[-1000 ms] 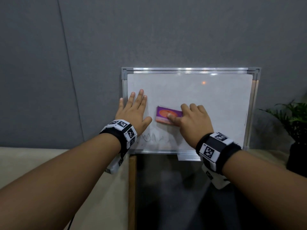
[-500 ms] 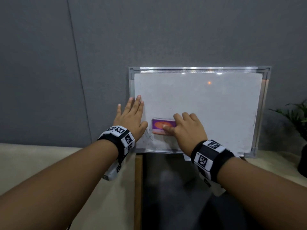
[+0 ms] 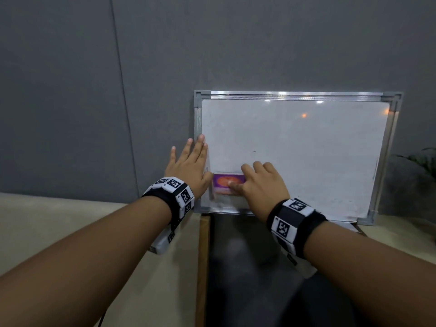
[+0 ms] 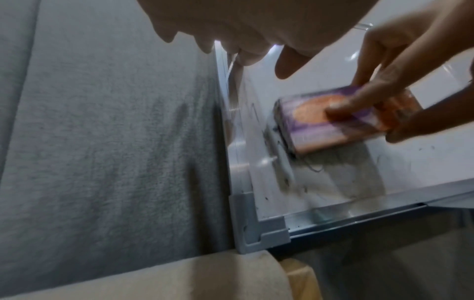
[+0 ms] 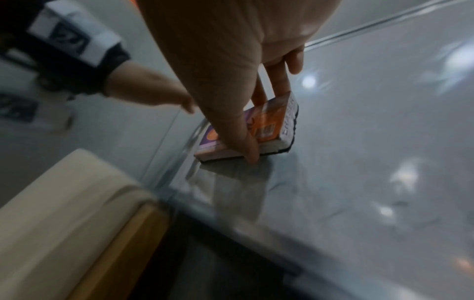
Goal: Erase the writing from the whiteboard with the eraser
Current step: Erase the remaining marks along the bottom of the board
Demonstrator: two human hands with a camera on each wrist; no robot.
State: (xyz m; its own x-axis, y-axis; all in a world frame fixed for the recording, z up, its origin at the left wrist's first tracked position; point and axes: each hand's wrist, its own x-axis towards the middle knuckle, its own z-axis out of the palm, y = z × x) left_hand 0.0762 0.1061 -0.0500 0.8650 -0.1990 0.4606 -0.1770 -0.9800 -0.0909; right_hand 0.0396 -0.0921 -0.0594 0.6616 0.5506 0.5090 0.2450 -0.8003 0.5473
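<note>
Both hands up, my right hand (image 3: 260, 185) gripping purple-and-orange block eraser (image 3: 227, 184) against aluminium-framed whiteboard (image 3: 306, 147), lower-left corner, my left hand (image 3: 188, 166) flat, fingers straight, on frame edge

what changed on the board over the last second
The right hand slid the eraser down and left to the whiteboard's lower-left corner, wiping away the scribbles there; only smudges remain. The left hand stays flat at the board's left edge, and the right hand still grips the eraser.
</note>
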